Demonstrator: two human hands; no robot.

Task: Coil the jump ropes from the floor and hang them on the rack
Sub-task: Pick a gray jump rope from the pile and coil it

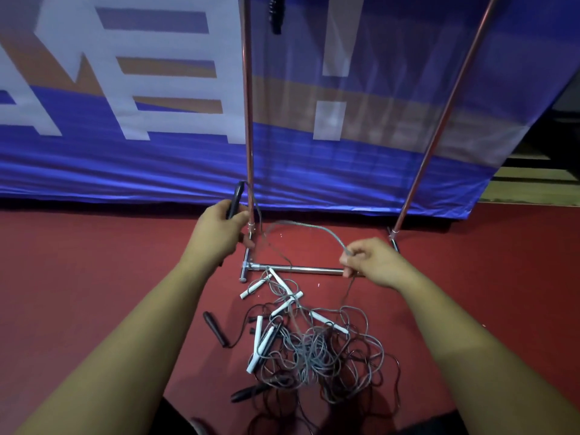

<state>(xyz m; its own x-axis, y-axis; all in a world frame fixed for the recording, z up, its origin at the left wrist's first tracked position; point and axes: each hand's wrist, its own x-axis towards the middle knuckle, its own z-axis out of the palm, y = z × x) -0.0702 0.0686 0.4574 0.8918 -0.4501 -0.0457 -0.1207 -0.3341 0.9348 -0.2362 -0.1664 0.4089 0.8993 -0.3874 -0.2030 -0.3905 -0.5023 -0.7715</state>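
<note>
A: Sprawling across the red floor [94, 262] nearest the camera, a tangle of jump ropes [314, 346] with white and black handles lies loose.

B: And the hands?

A: The left hand [219, 229] is closed around a black handle [235, 197]; the right hand [373, 260] pinches that rope's grey cord [317, 229]. Beyond, the metal rack [249, 120] stands before a blue banner [157, 158], something dark hanging up top.
</note>
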